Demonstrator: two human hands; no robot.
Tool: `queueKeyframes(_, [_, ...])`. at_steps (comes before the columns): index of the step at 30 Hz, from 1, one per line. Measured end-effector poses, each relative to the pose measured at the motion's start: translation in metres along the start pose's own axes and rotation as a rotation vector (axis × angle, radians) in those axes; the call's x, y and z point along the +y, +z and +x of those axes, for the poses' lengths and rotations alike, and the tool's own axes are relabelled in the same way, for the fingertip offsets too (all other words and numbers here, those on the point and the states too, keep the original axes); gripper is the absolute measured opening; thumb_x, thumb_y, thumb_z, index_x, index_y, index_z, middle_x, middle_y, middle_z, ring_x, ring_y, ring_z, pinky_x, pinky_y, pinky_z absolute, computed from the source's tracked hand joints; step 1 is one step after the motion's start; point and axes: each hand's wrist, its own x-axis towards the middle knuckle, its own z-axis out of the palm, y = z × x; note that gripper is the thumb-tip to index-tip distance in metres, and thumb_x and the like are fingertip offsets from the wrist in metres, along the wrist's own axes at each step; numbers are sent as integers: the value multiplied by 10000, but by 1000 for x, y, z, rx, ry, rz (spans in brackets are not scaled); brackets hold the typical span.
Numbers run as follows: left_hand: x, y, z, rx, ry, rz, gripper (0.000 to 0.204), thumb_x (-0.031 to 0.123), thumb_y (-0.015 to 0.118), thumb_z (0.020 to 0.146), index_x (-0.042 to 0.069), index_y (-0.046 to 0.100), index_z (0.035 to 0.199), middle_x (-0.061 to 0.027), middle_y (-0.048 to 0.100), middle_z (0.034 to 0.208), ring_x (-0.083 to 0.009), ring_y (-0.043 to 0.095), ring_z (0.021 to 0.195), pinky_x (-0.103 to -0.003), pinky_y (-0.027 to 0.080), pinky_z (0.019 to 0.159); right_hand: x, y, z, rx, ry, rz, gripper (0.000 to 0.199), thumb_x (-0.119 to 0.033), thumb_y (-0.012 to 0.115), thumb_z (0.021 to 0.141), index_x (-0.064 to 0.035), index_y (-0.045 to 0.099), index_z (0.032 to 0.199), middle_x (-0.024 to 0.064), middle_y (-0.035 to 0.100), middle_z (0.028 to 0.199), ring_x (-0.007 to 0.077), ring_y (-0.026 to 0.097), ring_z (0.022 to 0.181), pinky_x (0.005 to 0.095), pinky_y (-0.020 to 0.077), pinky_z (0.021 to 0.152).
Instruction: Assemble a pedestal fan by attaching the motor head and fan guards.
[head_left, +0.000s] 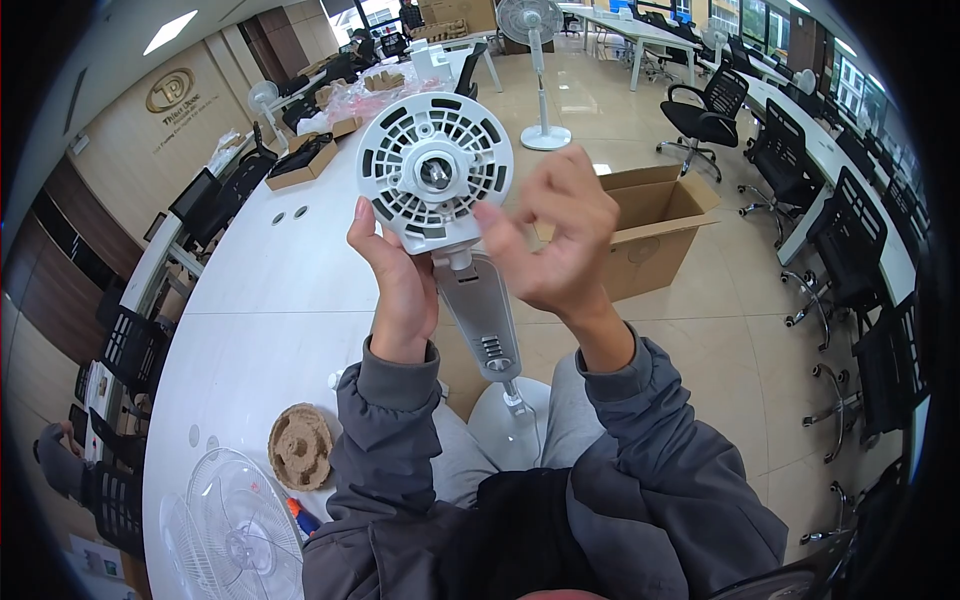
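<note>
Lying at the far left of the long white desk (270, 300) are clear wire fan guards (235, 530), with a round brown pulp packing piece (300, 447) just beside them. Further along, the left hand (395, 285) is clasped around the lower edge of a white fan motor housing (434, 172), thumb along its rim, holding it upright in front of the chest. The housing's round, slotted face looks toward the camera, with a metal shaft at its centre. A grey neck (480, 320) runs down from it to a thin pole that meets a round white base (510, 435) between the person's knees. The right hand (555, 240) hovers just beside the housing, fingers curled loosely and grasping nothing, fingertips close to its right rim. Behind that hand an open cardboard box (655, 230) sits on the floor. Black office chairs (710, 110) stand well apart at the right.
</note>
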Motion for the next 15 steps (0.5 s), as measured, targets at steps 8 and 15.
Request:
queueKeyframes(8, [-1,-2,0,9,-8,-18,927,799,192,916,83,558,1377,-78,643,1292,-232,552,1233,-384,371,1068,0,7,5,-4,11,-116,180,-46,727,684,-43,582,577,49,479,593,222,461,624,326,365,545])
queueKeyframes(15, [0,-3,0,-31,-2,28,913,791,197,921,90,542,1394,-77,631,1307,-235,550,1235,-385,365,1077,2,-7,-4,-32,31,33,218,-93,765,660,-25,733,866,43,498,611,222,481,653,324,394,584])
